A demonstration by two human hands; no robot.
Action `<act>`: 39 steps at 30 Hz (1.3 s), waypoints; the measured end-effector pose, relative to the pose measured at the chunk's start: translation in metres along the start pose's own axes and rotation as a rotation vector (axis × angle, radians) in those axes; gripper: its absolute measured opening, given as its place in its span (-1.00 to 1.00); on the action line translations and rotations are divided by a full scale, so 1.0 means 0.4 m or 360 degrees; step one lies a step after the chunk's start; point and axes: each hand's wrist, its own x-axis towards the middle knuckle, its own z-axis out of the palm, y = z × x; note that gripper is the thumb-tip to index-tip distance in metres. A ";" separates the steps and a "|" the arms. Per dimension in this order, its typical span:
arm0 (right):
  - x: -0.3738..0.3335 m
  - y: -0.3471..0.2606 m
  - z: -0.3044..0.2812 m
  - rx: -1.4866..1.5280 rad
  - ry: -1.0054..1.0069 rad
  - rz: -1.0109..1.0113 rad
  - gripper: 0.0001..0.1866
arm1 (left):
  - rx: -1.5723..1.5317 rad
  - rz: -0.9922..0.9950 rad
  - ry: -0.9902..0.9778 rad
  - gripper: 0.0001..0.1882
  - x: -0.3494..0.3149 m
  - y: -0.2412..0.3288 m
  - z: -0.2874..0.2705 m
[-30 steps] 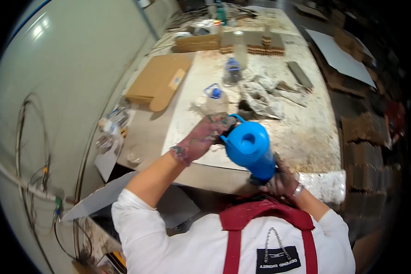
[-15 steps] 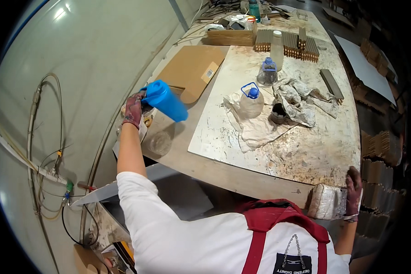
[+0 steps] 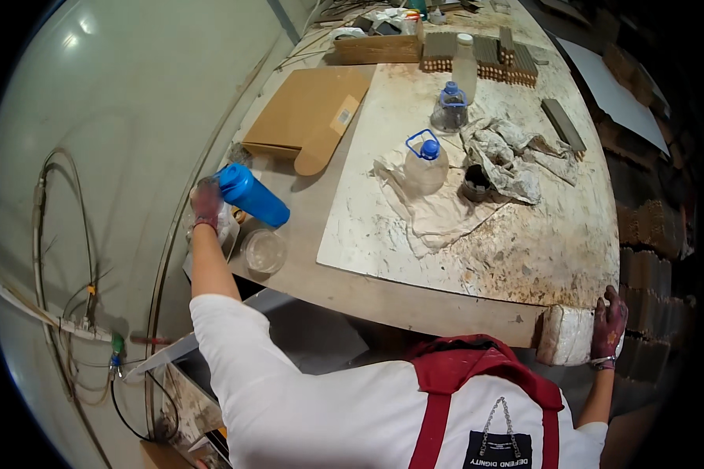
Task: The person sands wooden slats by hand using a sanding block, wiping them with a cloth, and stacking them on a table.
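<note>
At the left middle of the frame the person's left hand is closed around the base end of a blue plastic container, which lies tilted, its far end pointing down and right toward a small clear round cup standing just below it on the edge of the workbench; whether anything runs out of it cannot be told. The container looks rigid and smooth-walled, probably light to moderate in weight, and likely slick under stained fingers; a grip round the body near the base, as now, seems the soundest hold, since its open end faces away from the hand. The cup looks thin and light, easy to knock over. At the lower right the right hand rests with fingers wrapped over a whitish block at the bench corner. Further up the frame stand a clear bottle with a blue cap, crumpled rags and a flat cardboard piece.
</note>
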 end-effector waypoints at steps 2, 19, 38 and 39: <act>0.015 0.018 0.030 0.0063 0.0043 -0.0022 -0.64 | 0.0736 0.0253 0.0243 -0.51 0.016 -0.042 -0.152; 0.022 0.113 -0.021 0.0530 0.0094 -0.0394 -0.57 | -0.0132 0.1526 -0.0838 -0.58 -0.856 0.719 0.398; -0.006 0.399 0.047 0.1487 -0.0181 -0.0328 -0.43 | 0.0165 0.2139 -0.1410 -0.24 -1.511 1.074 0.751; -0.005 0.393 0.050 0.1540 -0.0202 -0.0343 -0.42 | 0.0147 0.2135 -0.1361 -0.26 -1.506 1.061 0.749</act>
